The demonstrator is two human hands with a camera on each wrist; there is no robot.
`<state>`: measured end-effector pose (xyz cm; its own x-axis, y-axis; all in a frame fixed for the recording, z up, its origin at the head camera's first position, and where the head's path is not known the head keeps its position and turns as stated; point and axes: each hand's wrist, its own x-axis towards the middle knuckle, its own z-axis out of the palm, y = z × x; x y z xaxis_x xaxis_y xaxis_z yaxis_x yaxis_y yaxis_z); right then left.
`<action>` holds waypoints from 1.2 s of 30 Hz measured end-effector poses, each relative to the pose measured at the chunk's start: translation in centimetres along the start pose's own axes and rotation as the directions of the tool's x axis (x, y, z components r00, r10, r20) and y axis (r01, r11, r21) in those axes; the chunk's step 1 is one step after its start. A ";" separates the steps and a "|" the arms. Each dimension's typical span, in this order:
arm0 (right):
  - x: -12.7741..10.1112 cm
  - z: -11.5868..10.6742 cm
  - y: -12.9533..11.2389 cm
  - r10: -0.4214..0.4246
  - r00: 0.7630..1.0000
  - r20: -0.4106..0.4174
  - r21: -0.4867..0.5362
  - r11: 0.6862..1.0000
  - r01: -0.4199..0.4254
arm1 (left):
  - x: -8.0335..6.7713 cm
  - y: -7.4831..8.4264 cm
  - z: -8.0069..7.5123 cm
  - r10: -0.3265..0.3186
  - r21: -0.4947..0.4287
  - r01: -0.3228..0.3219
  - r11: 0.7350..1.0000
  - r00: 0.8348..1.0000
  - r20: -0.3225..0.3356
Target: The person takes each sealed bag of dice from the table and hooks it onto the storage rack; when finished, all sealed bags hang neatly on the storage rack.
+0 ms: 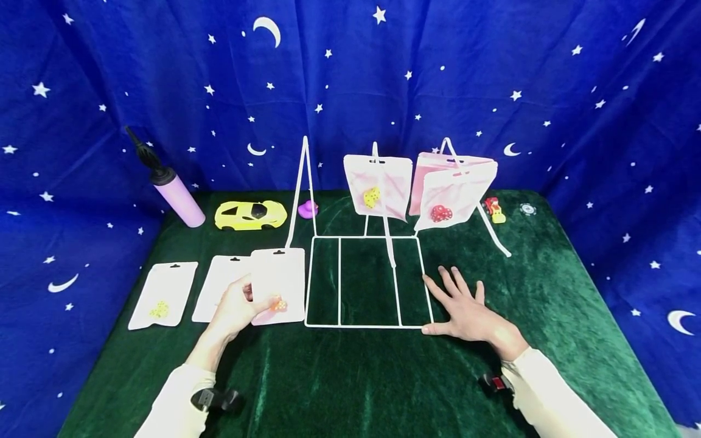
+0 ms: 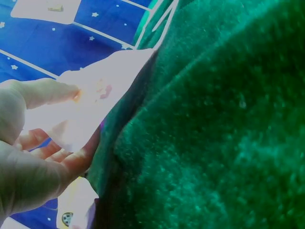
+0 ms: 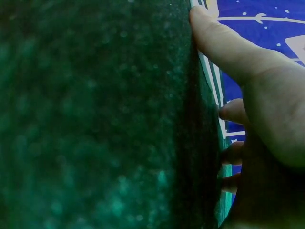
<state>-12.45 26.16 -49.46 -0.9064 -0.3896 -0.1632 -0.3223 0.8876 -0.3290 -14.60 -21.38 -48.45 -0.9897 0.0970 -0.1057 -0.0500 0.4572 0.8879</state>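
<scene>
Fingers of the left hand (image 1: 235, 313) pinch a white packet (image 1: 278, 285), thumb over what looks like an orange die. Right hand (image 1: 465, 310) lies flat, fingers spread, touching the wire rack (image 1: 364, 325). Only the head view shows two more packets (image 1: 164, 295) beyond the left fingers.

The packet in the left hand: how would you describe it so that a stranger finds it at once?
On the green table, look left of the white wire rack, where three flat white packets lie in a row. The packet nearest the rack is the one, pinched by the left hand. It alone holds something orange; the leftmost packet holds something yellow.
</scene>
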 end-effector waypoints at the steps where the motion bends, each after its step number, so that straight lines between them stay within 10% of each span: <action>1: 0.0 0.0 0.0 0.001 1.000 0.000 0.000 1.000 -0.001 | -0.1 0.1 0.0 0.014 -0.007 -0.014 1.000 1.000 0.001; 20: 0.2 0.0 0.0 0.011 1.000 0.017 0.011 1.000 -0.011 | -3.8 5.6 0.4 0.164 -0.081 -0.159 0.984 0.985 0.057; 36: 0.2 -0.2 -0.1 0.023 0.999 0.023 0.005 1.000 -0.023 | -6.2 9.5 2.5 0.366 -0.186 -0.339 0.922 0.920 0.137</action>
<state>-12.60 26.01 -49.25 -0.9070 -0.3745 -0.1925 -0.2995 0.8951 -0.3303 -8.61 -15.45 -40.42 -0.9109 0.3775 0.1666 0.2647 0.2247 0.9378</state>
